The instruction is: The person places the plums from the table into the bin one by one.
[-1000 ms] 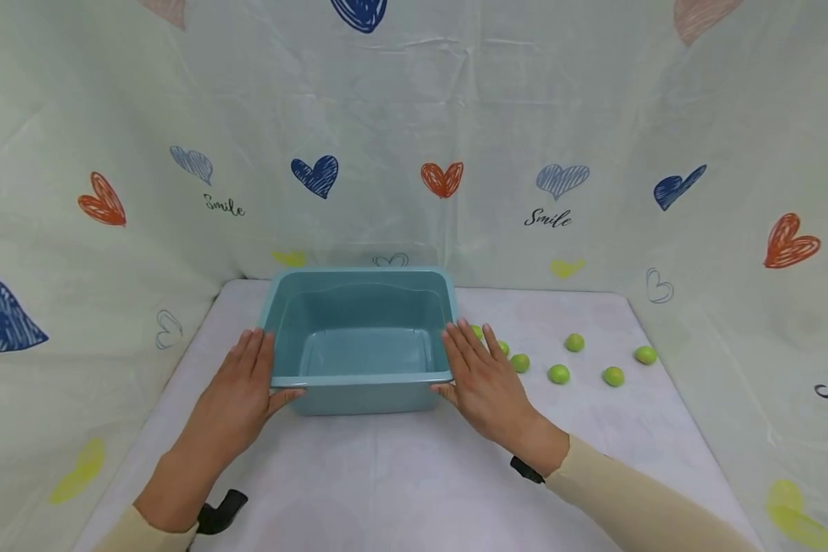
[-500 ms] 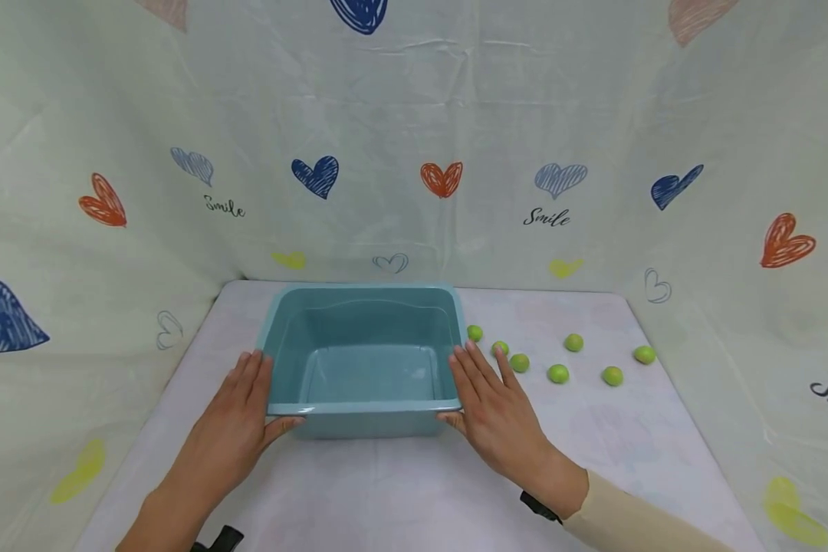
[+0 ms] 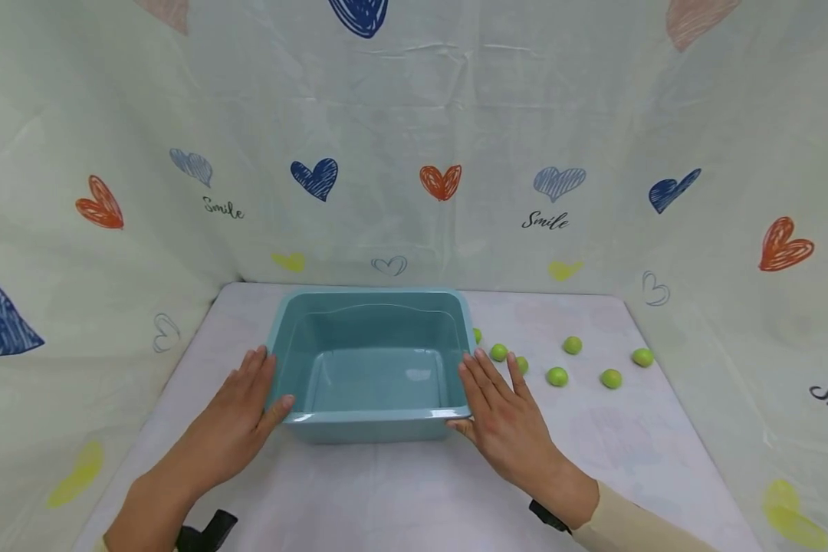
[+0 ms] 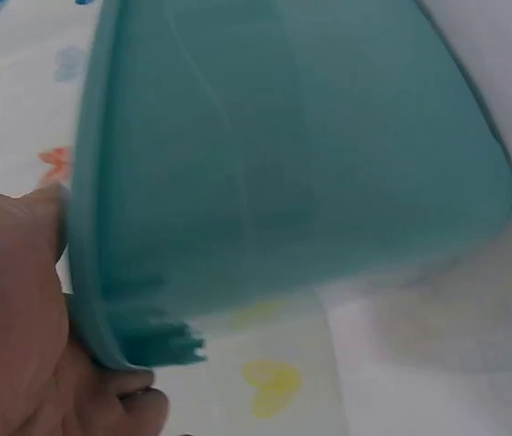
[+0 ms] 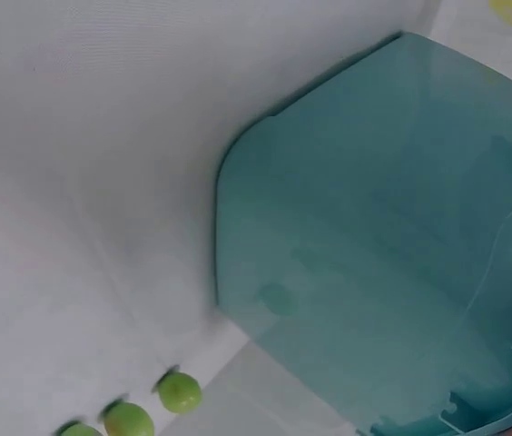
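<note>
The teal plastic tub [image 3: 376,364] sits upright at the centre of the head view, on the white table [image 3: 414,491], its open top facing up. The left hand [image 3: 238,418] lies flat against the tub's left wall, fingers straight, thumb touching the near rim corner. The right hand [image 3: 507,418] lies flat against the right wall, fingers straight, thumb under the near rim. Neither hand curls round the tub. Small green round fruits [image 3: 556,376] lie scattered right of centre, the nearest just beside the right hand's fingertips. A heart-printed cloth backdrop [image 3: 441,180] fills the upper frame.
</note>
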Demonstrator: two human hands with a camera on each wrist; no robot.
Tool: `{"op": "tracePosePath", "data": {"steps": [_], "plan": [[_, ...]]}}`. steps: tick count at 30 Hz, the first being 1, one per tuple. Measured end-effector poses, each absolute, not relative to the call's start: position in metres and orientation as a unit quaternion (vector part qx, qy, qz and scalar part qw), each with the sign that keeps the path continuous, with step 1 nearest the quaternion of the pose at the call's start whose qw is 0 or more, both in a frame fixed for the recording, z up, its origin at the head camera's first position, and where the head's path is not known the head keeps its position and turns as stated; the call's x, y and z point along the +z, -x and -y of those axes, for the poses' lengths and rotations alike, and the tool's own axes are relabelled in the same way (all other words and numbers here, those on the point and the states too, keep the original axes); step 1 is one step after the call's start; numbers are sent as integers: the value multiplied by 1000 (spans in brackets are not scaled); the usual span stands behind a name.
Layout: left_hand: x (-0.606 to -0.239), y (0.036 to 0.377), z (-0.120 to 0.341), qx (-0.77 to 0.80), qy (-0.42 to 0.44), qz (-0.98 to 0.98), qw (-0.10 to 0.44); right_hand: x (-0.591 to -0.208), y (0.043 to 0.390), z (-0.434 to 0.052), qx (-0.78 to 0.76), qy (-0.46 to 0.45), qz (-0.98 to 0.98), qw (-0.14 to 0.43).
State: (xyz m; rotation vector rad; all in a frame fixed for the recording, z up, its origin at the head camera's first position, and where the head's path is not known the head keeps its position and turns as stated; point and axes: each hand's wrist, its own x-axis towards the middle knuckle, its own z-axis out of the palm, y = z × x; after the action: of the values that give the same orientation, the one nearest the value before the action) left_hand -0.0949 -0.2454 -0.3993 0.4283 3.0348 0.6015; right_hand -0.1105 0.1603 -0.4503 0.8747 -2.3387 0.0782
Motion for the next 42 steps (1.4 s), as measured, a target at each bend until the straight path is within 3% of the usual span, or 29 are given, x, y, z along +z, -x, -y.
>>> {"op": "tracePosePath", "data": {"steps": [9, 20, 30, 37, 42], "plan": [[-398, 114, 252, 129, -146, -981, 1, -452, 112, -163, 34, -335, 884, 325], [-393, 112, 253, 54, -145, -988, 2, -457, 111, -164, 44, -333, 887, 317], [-396, 116, 250, 76, -143, -987, 0, -456, 117, -173, 62, -341, 887, 306], [-399, 119, 249, 92, -142, -986, -3, -445, 130, -223, 95, -379, 871, 297], [-401, 119, 251, 108, -146, -983, 0, -433, 157, -285, 87, -320, 884, 329]]}}
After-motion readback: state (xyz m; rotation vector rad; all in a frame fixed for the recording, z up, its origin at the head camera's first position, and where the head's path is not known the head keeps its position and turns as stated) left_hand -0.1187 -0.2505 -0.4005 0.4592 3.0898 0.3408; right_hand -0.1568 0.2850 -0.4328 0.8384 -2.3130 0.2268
